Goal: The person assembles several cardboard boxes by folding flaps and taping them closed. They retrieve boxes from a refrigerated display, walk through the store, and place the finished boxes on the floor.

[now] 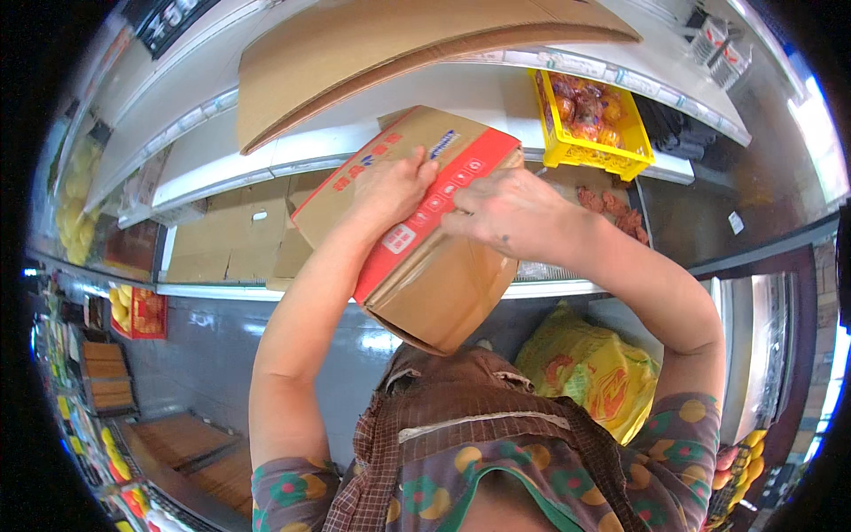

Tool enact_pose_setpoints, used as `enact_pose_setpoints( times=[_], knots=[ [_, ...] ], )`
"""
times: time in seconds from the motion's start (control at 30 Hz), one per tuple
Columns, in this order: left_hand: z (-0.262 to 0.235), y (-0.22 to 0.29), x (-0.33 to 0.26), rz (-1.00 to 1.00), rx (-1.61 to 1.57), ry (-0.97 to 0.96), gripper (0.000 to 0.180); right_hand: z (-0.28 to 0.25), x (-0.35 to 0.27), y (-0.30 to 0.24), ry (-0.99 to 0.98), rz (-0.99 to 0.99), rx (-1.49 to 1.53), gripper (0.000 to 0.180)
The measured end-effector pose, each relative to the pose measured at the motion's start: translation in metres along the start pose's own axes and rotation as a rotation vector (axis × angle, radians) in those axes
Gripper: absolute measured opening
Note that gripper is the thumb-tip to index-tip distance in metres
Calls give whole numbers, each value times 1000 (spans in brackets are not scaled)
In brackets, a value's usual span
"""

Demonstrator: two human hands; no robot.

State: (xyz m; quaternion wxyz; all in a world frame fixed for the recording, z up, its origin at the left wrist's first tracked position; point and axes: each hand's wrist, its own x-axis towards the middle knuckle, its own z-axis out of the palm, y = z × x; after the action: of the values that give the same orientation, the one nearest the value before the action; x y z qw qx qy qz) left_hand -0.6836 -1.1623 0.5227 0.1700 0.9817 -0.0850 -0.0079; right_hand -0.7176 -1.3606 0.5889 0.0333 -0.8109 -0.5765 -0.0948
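Note:
A brown cardboard box (446,293) with a broad red band stands tilted in front of me, against the shelf edge. My left hand (390,191) presses on its printed side, fingers bent and gripping the box near the red band. Across the band, my right hand (516,211) is closed, its knuckles up and fingertips at the box's edge. Whatever is inside those fingers is hidden from view.
A large cardboard sheet (390,62) lies on the upper shelf. A yellow crate (612,160) of bagged fruit stands on the right of the shelf below. A yellow plastic bag (589,368) is on the floor at right. Left, a red basket (149,313) holds yellow fruit.

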Motion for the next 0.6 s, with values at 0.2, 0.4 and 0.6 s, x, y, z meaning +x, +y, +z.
enact_pose_setpoints(
  times=[0.2, 0.4, 0.6],
  knots=[
    [2, 3, -8, -15, 4, -24, 46, -3, 5, 7, -199, -104, -66, 15],
    [-3, 3, -25, 22, -25, -10, 46, -6, 3, 22, -321, -94, -187, 12],
    [-5, 6, -62, 14, -44, 36, 48, -47, -55, 64, -148, 125, -250, 11]
  ],
)
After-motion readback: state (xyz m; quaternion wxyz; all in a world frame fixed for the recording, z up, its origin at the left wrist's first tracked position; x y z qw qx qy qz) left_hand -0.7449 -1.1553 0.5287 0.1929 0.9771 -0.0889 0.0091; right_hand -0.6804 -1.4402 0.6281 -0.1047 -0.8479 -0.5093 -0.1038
